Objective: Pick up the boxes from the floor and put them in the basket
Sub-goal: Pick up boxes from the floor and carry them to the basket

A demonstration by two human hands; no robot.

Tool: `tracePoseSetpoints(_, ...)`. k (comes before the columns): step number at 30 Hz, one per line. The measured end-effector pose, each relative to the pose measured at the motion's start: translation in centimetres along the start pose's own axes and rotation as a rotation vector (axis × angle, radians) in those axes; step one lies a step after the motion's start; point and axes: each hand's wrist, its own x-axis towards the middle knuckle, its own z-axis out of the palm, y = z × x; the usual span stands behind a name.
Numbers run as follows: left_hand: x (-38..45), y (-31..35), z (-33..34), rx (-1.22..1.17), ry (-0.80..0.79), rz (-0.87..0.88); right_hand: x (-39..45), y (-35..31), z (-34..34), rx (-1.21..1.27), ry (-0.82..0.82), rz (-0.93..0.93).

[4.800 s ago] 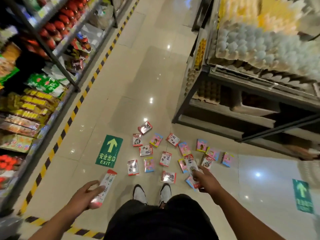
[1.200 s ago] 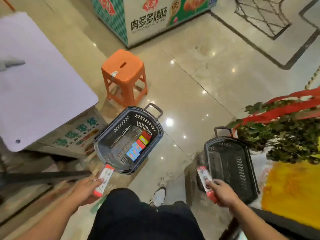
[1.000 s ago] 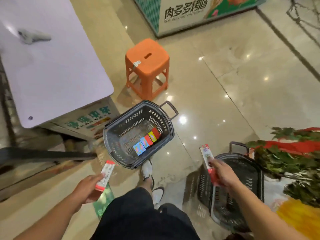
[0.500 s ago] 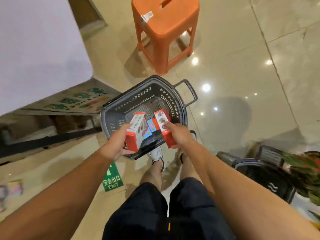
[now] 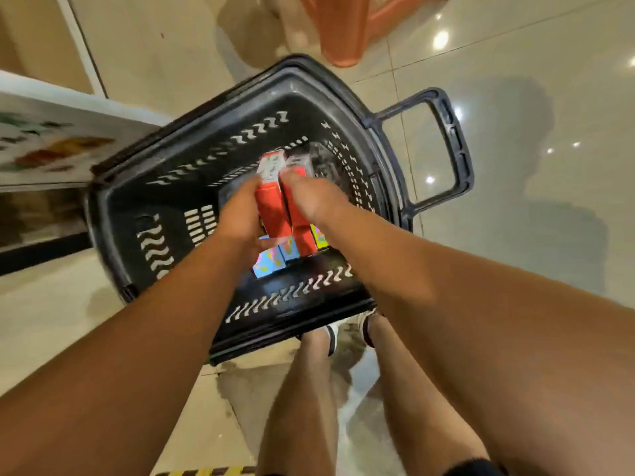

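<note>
Left hand gripping a red box inside the dark basket; right hand gripping a second red box, the two touching side by side (frame blurred); blue boxes on the basket floor beneath, orange stool beyond

Glossy beige tile floor with light spots all over it. A dark plastic basket sits right on it, handle pointing away to the right. Past the basket there's an orange stool, and just this side of the basket a pair of shoes.
</note>
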Motion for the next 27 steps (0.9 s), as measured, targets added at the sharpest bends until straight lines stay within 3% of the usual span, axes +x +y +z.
tracePoseSetpoints(11,13.0,0.2,3.1,0.211,-0.014,0.107,11.0,1.6,1.4,-0.388,0.080,-0.073)
tracePoseSetpoints(14,15.0,-0.8,3.4,0.248,-0.094,0.067,11.8,2.5,0.6,-0.582,-0.019,-0.053)
tracePoseSetpoints(16,15.4,-1.5,3.3,0.209,-0.123,0.019,11.5,2.5,-0.1,-0.587,-0.112,-0.022)
tracePoseSetpoints(19,14.6,-1.8,2.7,0.177,-0.157,0.017,10.2,3.2,0.4,-0.503,-0.063,0.041)
tracePoseSetpoints(23,10.2,-1.1,-0.1,0.140,-0.140,0.030,5.7,3.1,0.3,-0.384,0.178,-0.030)
tracePoseSetpoints(27,1.3,-1.2,-3.9,0.150,-0.191,0.064,-2.6,4.1,-0.7,-0.301,0.140,-0.107)
